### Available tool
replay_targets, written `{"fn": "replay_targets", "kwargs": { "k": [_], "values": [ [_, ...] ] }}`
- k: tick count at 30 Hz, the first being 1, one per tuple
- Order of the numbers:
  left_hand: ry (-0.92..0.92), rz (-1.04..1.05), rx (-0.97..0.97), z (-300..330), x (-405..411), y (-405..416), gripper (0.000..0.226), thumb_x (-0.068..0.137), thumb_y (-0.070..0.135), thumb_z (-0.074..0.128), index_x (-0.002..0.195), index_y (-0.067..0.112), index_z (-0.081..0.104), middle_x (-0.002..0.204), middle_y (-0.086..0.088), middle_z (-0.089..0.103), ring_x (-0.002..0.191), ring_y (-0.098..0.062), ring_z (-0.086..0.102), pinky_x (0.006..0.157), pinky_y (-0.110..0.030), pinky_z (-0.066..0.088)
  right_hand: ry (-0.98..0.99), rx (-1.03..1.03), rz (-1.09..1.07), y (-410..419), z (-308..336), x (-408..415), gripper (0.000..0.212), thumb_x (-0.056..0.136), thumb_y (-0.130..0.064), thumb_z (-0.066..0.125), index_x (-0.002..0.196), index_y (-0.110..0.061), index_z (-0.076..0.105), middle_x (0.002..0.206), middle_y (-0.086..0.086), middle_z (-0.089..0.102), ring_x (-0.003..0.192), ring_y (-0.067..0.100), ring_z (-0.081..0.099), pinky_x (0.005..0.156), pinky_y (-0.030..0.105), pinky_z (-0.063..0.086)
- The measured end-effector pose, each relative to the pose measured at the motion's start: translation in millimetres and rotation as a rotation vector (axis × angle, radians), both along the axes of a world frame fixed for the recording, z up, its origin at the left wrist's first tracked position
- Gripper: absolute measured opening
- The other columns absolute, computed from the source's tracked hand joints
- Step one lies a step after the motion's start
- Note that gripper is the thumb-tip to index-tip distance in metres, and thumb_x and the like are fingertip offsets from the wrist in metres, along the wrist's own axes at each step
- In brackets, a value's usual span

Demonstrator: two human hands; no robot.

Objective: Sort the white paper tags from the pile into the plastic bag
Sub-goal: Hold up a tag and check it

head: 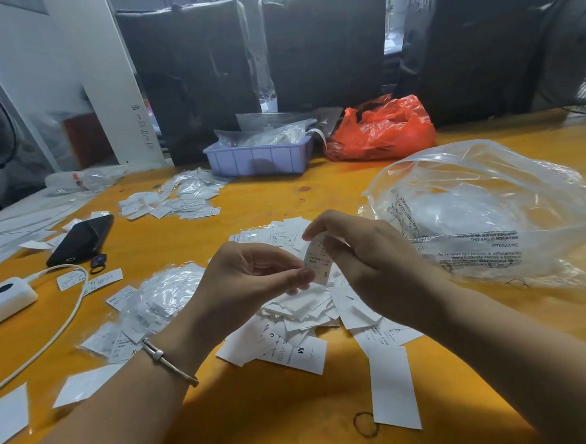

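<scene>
One white paper tag (316,263), curled and printed with small text and an "S", is pinched at its lower edge by the left hand (250,279) and at its top by the right hand (358,248). It is held above the pile (301,324) of tags at the table (279,418) centre. The clear plastic bag (483,210), printed with warnings, lies open-mouthed toward the right edge.

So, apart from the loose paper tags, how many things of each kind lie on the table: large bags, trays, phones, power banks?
Large bags: 2, the clear plastic bag and the red bag
Trays: 1, the purple tray
Phones: 1, the black phone
Power banks: 1, the white power bank
Total: 5
</scene>
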State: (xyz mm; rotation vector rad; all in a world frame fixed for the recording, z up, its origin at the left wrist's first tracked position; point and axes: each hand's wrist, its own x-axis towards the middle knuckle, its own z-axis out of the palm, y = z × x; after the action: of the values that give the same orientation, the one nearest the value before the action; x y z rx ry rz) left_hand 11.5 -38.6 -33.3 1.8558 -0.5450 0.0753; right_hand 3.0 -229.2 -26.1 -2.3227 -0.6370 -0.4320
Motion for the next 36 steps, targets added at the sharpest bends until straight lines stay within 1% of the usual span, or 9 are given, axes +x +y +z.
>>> {"fn": "replay_targets", "kwargs": {
  "k": [5, 8, 11, 16, 21, 25, 28, 33, 36],
  "values": [
    [0.016, 0.006, -0.046, 0, 1, 1, 0.018, 0.067, 0.024, 0.078, 0.079, 0.01, 0.079, 0.073, -0.006, 0.076, 0.064, -0.016, 0.069, 0.062, -0.02, 0.055, 0.165, 0.354, 0.089, 1, -2, 6, 0.017, 0.098, -0.012, 0.048, 0.102, -0.024, 0.058, 0.08, 0.004, 0.067, 0.073, 0.024, 0.058, 0.07, 0.047, 0.05],
    [0.021, 0.032, -0.111, 0, 2, 1, 0.015, 0.066, 0.028, 0.078, 0.075, 0.016, 0.08, 0.077, -0.006, 0.077, 0.067, -0.018, 0.069, 0.065, -0.022, 0.057, 0.035, 0.436, 0.014, -3, 0, 11, 0.01, 0.092, -0.013, 0.06, 0.098, -0.021, 0.058, 0.084, -0.004, 0.066, 0.077, 0.014, 0.061, 0.069, 0.037, 0.051],
    [0.046, 0.062, -0.178, 1, 3, 2, 0.016, 0.067, 0.028, 0.078, 0.075, 0.014, 0.08, 0.076, -0.005, 0.077, 0.067, -0.016, 0.069, 0.066, -0.019, 0.056, -0.087, 0.501, -0.009, -7, 4, 10, 0.016, 0.083, -0.001, 0.068, 0.087, -0.016, 0.065, 0.077, -0.004, 0.067, 0.072, 0.018, 0.062, 0.065, 0.041, 0.052],
    [0.092, 0.058, -0.259, 1, 3, 1, 0.012, 0.067, 0.016, 0.077, 0.077, 0.009, 0.078, 0.077, -0.006, 0.077, 0.064, -0.007, 0.069, 0.058, -0.012, 0.05, -0.024, 0.648, 0.06, 0, -1, 4, 0.017, 0.078, 0.0, 0.074, 0.089, -0.012, 0.07, 0.073, 0.002, 0.071, 0.069, 0.021, 0.067, 0.069, 0.041, 0.057],
    [0.119, 0.039, -0.251, -2, 6, 2, 0.017, 0.067, 0.023, 0.079, 0.08, 0.012, 0.08, 0.082, -0.008, 0.077, 0.072, -0.013, 0.069, 0.062, -0.018, 0.052, -0.094, 0.377, -0.005, 4, -5, 0, 0.014, 0.082, -0.012, 0.073, 0.096, -0.016, 0.075, 0.084, -0.009, 0.074, 0.075, 0.005, 0.066, 0.061, 0.025, 0.053],
    [0.096, 0.046, -0.239, -3, 5, 2, 0.015, 0.065, 0.029, 0.079, 0.077, 0.02, 0.081, 0.08, -0.004, 0.077, 0.072, -0.008, 0.068, 0.061, -0.015, 0.05, -0.13, 0.25, 0.054, 5, -4, -2, 0.013, 0.085, -0.023, 0.069, 0.095, -0.018, 0.076, 0.089, -0.009, 0.073, 0.077, 0.008, 0.065, 0.058, 0.031, 0.053],
    [0.086, 0.064, -0.236, -2, 6, 3, 0.018, 0.063, 0.033, 0.079, 0.075, 0.021, 0.08, 0.079, -0.003, 0.076, 0.072, -0.009, 0.068, 0.061, -0.015, 0.05, -0.072, 0.25, 0.093, 5, -4, -1, 0.022, 0.081, -0.024, 0.074, 0.102, -0.016, 0.073, 0.088, -0.007, 0.072, 0.075, 0.008, 0.066, 0.06, 0.026, 0.054],
    [0.09, 0.093, -0.221, 2, 8, 5, 0.014, 0.065, 0.033, 0.076, 0.073, 0.021, 0.08, 0.074, 0.002, 0.075, 0.07, -0.004, 0.066, 0.061, -0.013, 0.049, -0.023, 0.391, 0.104, 2, -5, 3, 0.027, 0.079, -0.005, 0.075, 0.103, -0.015, 0.071, 0.079, -0.004, 0.071, 0.068, 0.011, 0.064, 0.06, 0.023, 0.052],
    [0.013, 0.245, -0.035, 8, 17, 26, 0.01, 0.077, 0.032, 0.075, 0.077, 0.023, 0.079, 0.076, 0.005, 0.076, 0.074, -0.005, 0.068, 0.066, -0.022, 0.051, -0.09, 0.359, 0.008, -3, -3, 7, 0.025, 0.081, -0.014, 0.074, 0.106, -0.018, 0.07, 0.08, -0.008, 0.07, 0.069, 0.008, 0.063, 0.062, 0.024, 0.052]
  ]
}}
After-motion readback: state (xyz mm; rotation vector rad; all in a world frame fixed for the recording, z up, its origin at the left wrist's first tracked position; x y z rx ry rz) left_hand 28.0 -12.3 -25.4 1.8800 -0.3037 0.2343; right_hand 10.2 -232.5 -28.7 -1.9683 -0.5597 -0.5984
